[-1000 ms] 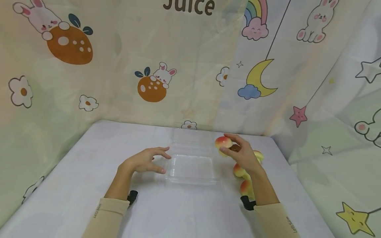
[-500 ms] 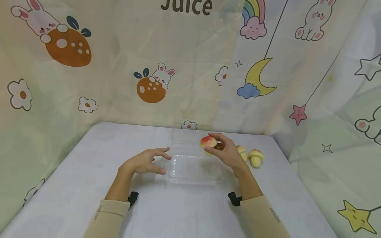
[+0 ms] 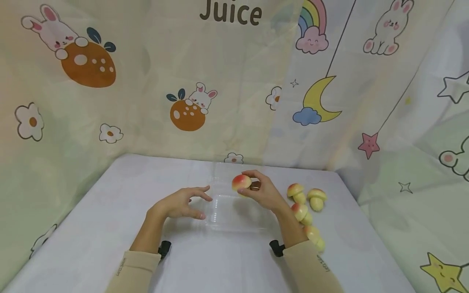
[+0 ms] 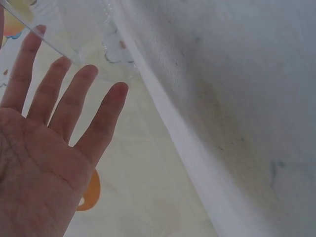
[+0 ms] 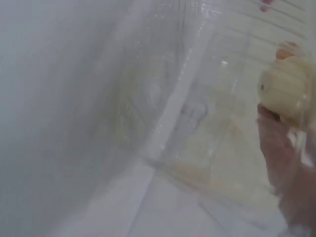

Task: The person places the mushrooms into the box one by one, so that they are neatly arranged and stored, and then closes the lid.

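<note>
Currently the right hand (image 3: 266,194) pinches a red-capped mushroom (image 3: 240,182) over the clear box (image 3: 234,225). Beside it, the left hand (image 3: 176,204) lies open-fingered, empty.

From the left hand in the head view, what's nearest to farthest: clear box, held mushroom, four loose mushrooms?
Left hand, nearest first:
1. Clear box: just right of it.
2. Held mushroom: farther right, in the right hand.
3. Four loose mushrooms: farthest right, on the table.

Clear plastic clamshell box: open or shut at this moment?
Open: in the head view, its lid extends back beyond the base instead of covering it.
</note>
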Demonstrator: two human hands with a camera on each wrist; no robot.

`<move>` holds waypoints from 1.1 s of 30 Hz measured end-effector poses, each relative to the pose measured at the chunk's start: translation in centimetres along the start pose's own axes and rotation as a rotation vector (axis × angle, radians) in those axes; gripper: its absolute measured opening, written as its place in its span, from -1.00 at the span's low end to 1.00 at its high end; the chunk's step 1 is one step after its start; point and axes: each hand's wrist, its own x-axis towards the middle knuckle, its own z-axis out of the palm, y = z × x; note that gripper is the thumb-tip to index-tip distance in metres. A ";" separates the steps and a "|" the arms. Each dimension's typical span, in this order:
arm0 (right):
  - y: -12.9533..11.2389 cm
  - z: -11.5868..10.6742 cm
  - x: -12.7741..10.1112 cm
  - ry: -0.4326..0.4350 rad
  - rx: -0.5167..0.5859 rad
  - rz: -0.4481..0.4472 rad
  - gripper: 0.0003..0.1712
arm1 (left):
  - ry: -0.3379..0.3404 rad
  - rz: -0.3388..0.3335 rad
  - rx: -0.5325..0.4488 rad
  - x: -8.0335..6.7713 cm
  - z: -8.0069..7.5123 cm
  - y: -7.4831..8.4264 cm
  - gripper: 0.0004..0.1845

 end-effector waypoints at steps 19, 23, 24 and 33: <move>1.5 4.2 2.0 -0.010 -0.180 0.012 -0.35 | -0.002 0.034 0.008 0.2 0.2 -0.3 -0.47; 1.5 4.8 2.3 -0.034 -0.220 0.025 -0.35 | -0.004 0.036 0.002 0.1 0.1 -0.3 -0.46; 1.4 5.0 2.3 -0.038 -0.231 0.026 -0.35 | -0.003 0.037 0.002 0.0 0.0 -0.3 -0.46; 1.1 6.0 2.3 -0.064 -0.319 0.094 -0.29 | -0.011 0.062 0.001 -0.1 -0.2 0.0 -0.44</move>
